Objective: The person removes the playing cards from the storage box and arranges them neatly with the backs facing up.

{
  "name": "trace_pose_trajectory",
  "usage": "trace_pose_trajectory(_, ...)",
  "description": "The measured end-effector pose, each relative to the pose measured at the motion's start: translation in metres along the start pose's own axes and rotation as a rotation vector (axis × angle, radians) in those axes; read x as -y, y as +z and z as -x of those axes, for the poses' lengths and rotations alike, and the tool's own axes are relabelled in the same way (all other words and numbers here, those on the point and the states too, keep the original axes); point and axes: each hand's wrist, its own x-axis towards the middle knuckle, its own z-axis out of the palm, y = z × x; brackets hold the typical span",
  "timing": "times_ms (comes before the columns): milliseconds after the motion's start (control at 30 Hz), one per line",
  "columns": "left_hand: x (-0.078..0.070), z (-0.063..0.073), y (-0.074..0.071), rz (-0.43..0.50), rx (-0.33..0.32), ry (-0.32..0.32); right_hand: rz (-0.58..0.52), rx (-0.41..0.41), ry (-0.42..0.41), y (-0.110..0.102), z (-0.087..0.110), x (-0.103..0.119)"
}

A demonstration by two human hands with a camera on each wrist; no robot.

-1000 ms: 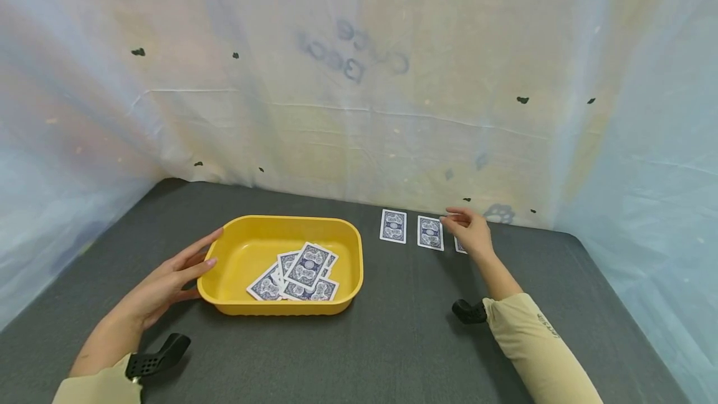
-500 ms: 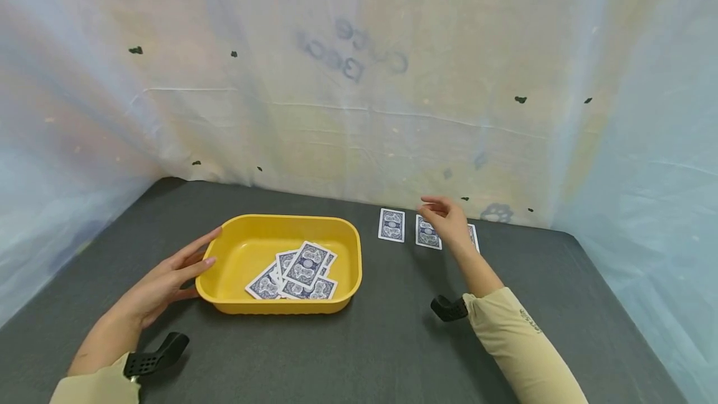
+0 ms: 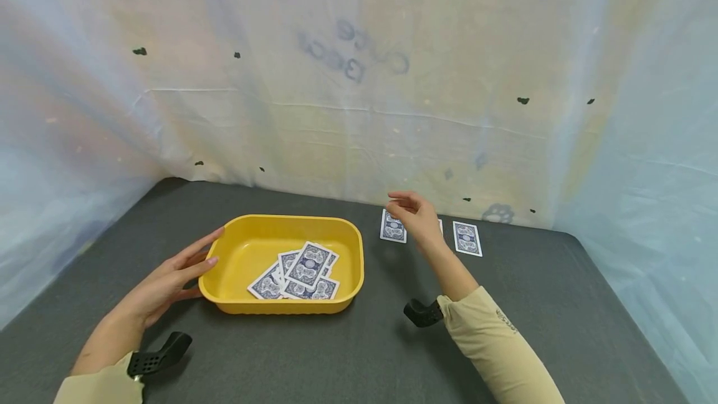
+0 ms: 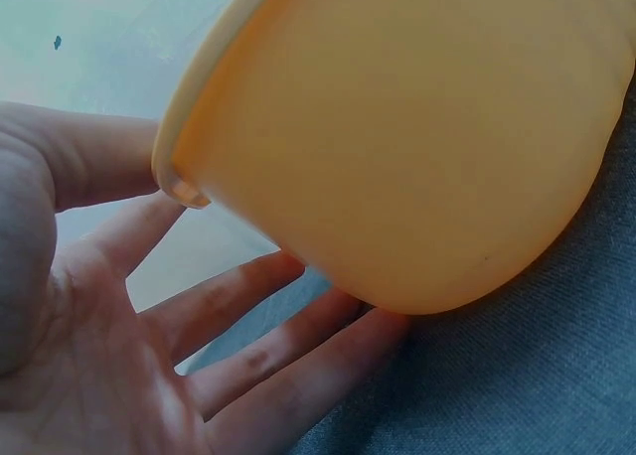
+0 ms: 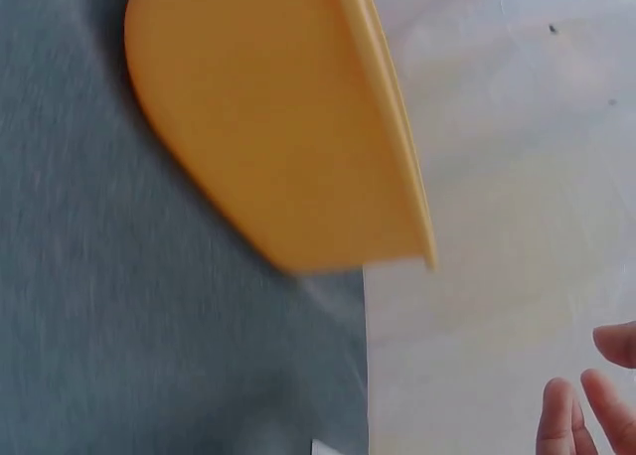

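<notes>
A yellow plastic tub (image 3: 247, 305) stands on the dark table; several blue-backed playing cards (image 3: 310, 265) lie in a loose pile inside. My left hand (image 3: 162, 282) grips its left end, thumb over the rim and fingers against the outer wall (image 4: 397, 177), as the left wrist view shows. Beyond its right end, my right hand (image 3: 414, 217) hovers with fingers loosely bent and nothing between them. Below it, a face-down playing card (image 3: 392, 229) shows in part. Another card (image 3: 440, 226) is mostly hidden behind that hand, and a third card (image 3: 467, 239) lies to its right.
A translucent plastic sheet (image 3: 359, 129) hangs behind the back edge of the table (image 3: 336, 360), with similar sheeting at both sides. Each wrist carries a black camera mount, one on the left (image 3: 159, 354) and one on the right (image 3: 423, 312).
My right hand has moved left from the rightmost card, past the middle one, to over the left card of the row. The rightmost card is now uncovered. The left hand and tub stay put.
</notes>
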Motion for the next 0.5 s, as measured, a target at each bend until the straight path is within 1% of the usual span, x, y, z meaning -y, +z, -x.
trace_pose_trajectory(200,-0.001,-0.001,0.001,0.012,0.003,-0.009,-0.002,0.025,-0.033,0.014,0.005,0.008)
trace_pose_trajectory(367,-0.001,-0.001,0.001,0.011,-0.002,-0.024,-0.028,0.058,-0.026,0.024,0.009,0.015)
trace_pose_trajectory(500,-0.001,-0.001,0.001,0.011,-0.002,-0.023,-0.021,0.102,-0.016,0.035,0.013,0.017)
